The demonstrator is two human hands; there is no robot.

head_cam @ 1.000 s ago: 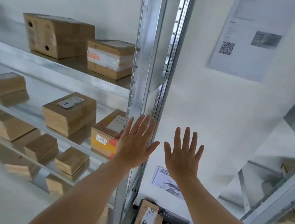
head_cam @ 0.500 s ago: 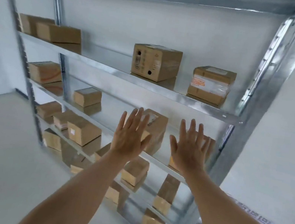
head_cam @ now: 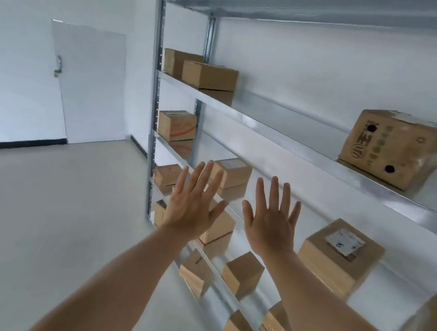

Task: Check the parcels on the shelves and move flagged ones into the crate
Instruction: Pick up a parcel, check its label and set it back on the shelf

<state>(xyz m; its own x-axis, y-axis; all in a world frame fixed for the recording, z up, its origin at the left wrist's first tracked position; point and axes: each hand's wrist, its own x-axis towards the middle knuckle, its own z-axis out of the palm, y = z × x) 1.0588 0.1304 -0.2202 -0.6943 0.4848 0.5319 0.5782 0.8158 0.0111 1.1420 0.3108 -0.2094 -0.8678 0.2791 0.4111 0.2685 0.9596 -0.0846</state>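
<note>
A person's left hand [head_cam: 193, 204] and right hand [head_cam: 271, 220], fingers spread and holding nothing, are raised before metal shelves [head_cam: 274, 134] of cardboard parcels [head_cam: 341, 252].

No legible text; white label [head_cam: 345, 242] on brown box [head_cam: 337, 260] too blurred.

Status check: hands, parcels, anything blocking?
Left hand and right hand raised, fingers spread, holding nothing. Brown cardboard parcels sit untouched on the grey metal shelves. Crate out of view. Nothing between hands and shelves.
</note>
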